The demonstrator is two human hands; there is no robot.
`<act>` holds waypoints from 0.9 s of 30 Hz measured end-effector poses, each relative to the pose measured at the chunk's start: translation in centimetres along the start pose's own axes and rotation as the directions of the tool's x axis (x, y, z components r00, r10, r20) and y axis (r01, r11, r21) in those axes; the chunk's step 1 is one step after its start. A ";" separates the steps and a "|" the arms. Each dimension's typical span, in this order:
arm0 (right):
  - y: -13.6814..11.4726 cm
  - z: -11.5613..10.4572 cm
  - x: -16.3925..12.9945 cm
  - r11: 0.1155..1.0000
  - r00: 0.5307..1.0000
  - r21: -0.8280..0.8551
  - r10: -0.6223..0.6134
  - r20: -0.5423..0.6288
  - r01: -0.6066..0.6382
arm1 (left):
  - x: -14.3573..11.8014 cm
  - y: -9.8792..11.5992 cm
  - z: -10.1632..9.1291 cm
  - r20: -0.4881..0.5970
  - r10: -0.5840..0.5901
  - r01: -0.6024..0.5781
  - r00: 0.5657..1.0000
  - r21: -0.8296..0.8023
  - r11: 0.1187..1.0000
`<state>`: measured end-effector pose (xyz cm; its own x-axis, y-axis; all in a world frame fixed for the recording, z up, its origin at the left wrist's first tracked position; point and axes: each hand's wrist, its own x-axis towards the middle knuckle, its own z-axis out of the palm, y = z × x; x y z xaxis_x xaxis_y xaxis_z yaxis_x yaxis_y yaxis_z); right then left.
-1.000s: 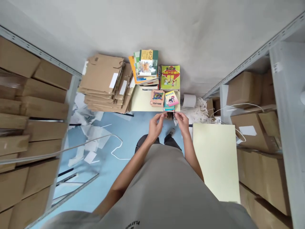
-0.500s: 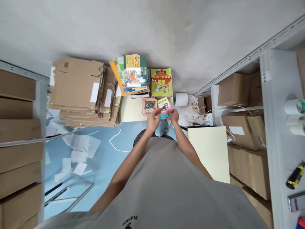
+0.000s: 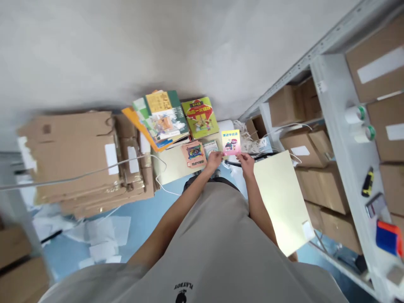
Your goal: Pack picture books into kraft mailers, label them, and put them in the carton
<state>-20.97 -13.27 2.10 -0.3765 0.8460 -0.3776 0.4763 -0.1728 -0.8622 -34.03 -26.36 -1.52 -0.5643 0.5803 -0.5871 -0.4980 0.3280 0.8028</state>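
Note:
Between my two hands is a small yellow-and-pink book (image 3: 231, 142) with cartoon figures on its cover, raised above the table's right end. My left hand (image 3: 215, 160) pinches its lower left corner, and my right hand (image 3: 246, 163) pinches the lower right corner. Just left of it, a pale book (image 3: 210, 147) lies on the cream table (image 3: 172, 165), partly covered by my left hand. Beside that one is a pink book (image 3: 194, 154) with a dark picture. Behind them are a green-and-red picture book (image 3: 200, 117) and a stack of books (image 3: 167, 118) topped by a green-and-yellow one.
Flattened cardboard boxes (image 3: 72, 155) are piled at the left, a cable (image 3: 78, 169) crossing in front. Shredded paper (image 3: 249, 134) and a white roll (image 3: 226, 125) lie behind the held book. A cream board (image 3: 280, 198) is at my right, near shelves of cartons (image 3: 322, 185).
The yellow-and-pink book has been lifted off the small books and moved right, now upright in both hands. A pale book shows where it was. My view has turned to the right.

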 end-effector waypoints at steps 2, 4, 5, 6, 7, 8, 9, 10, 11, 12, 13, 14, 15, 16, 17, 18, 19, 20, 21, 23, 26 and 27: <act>0.0 -2.4 -2.5 0.993 0.993 0.115 0.009 -0.121 0.005 | -0.1 0.6 2.0 0.060 0.020 -0.018 0.998 -0.034 0.999; 0.1 -4.5 -5.0 0.985 0.968 0.170 0.040 -0.248 0.003 | -0.6 0.9 4.1 0.152 0.057 -0.048 0.987 -0.064 0.997; 0.1 -5.4 -6.3 0.983 0.950 0.185 0.061 -0.305 -0.003 | -1.0 1.0 5.2 0.212 0.080 -0.064 0.974 -0.079 0.995; 0.1 -6.3 -7.5 0.981 0.931 0.194 0.082 -0.356 -0.012 | -1.5 1.0 6.3 0.278 0.098 -0.076 0.956 -0.088 0.993; 0.2 -7.1 -8.7 0.979 0.912 0.202 0.102 -0.398 -0.021 | -2.0 1.0 7.3 0.340 0.110 -0.083 0.934 -0.094 0.992; 0.2 -7.8 -9.8 0.977 0.896 0.211 0.119 -0.428 -0.030 | -2.5 0.9 8.3 0.392 0.113 -0.082 0.913 -0.097 0.992; 0.2 -8.5 -10.9 0.974 0.885 0.222 0.134 -0.447 -0.035 | -3.0 0.9 9.2 0.432 0.109 -0.075 0.896 -0.095 0.993; 0.3 -9.2 -12.0 0.971 0.877 0.238 0.144 -0.458 -0.036 | -3.5 0.9 10.0 0.462 0.099 -0.065 0.882 -0.088 0.994; 0.4 -9.9 -12.9 0.966 0.872 0.257 0.152 -0.466 -0.031 | -4.0 0.9 10.7 0.487 0.087 -0.057 0.869 -0.076 0.995; 0.6 -10.5 -13.8 0.960 0.866 0.278 0.157 -0.475 -0.022 | -4.4 1.0 11.3 0.509 0.077 -0.053 0.857 -0.063 0.997; 0.8 -11.2 -14.5 0.955 0.858 0.297 0.161 -0.487 -0.010 | -4.7 1.1 12.0 0.533 0.071 -0.053 0.843 -0.048 0.997; 1.1 -11.8 -15.0 0.949 0.849 0.314 0.163 -0.503 0.004 | -5.1 1.3 12.6 0.555 0.066 -0.058 0.829 -0.032 0.998; 1.4 -12.4 -15.4 0.944 0.839 0.329 0.164 -0.520 0.019 | -5.4 1.5 13.2 0.576 0.062 -0.065 0.815 -0.015 0.998; 1.9 -13.0 -15.7 0.940 0.830 0.341 0.163 -0.533 0.034 | -5.7 1.6 13.8 0.591 0.057 -0.071 0.805 0.000 0.997; 2.3 -13.7 -15.7 0.935 0.825 0.351 0.160 -0.542 0.049 | -6.0 1.8 14.5 0.601 0.052 -0.076 0.797 0.014 0.997; 2.9 -14.4 -15.6 0.931 0.823 0.360 0.156 -0.546 0.062 | -6.2 1.8 15.2 0.607 0.049 -0.081 0.793 0.026 0.996; 3.5 -15.1 -15.4 0.927 0.824 0.368 0.151 -0.546 0.074 | -6.4 1.9 16.1 0.606 0.050 -0.088 0.794 0.033 0.996; 4.1 -15.8 -15.1 0.923 0.827 0.375 0.147 -0.543 0.083 | -6.5 1.8 17.0 0.600 0.057 -0.097 0.798 0.035 0.995; 4.7 -16.7 -14.6 0.921 0.831 0.381 0.143 -0.537 0.088 | -6.6 1.7 18.0 0.587 0.068 -0.108 0.807 0.033 0.994; 5.8 -18.7 -13.5 0.924 0.841 0.373 0.131 -0.524 0.088 | -6.8 1.3 20.3 0.551 0.100 -0.142 0.829 0.034 0.989; 7.1 -22.4 -11.7 0.969 0.821 0.232 0.065 -0.568 0.083 | -7.3 0.4 24.0 0.492 0.170 -0.228 0.854 0.061 0.972; 7.3 -23.7 -11.2 0.986 0.795 0.140 0.013 -0.606 0.090 | -7.6 0.0 25.2 0.477 0.195 -0.258 0.857 0.071 0.963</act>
<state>5.55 -12.06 8.01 0.1887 0.9762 -0.1066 0.3247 -0.1644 -0.9314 -13.16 -11.94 5.53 -0.2670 0.9166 -0.2975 -0.2869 0.2191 0.9326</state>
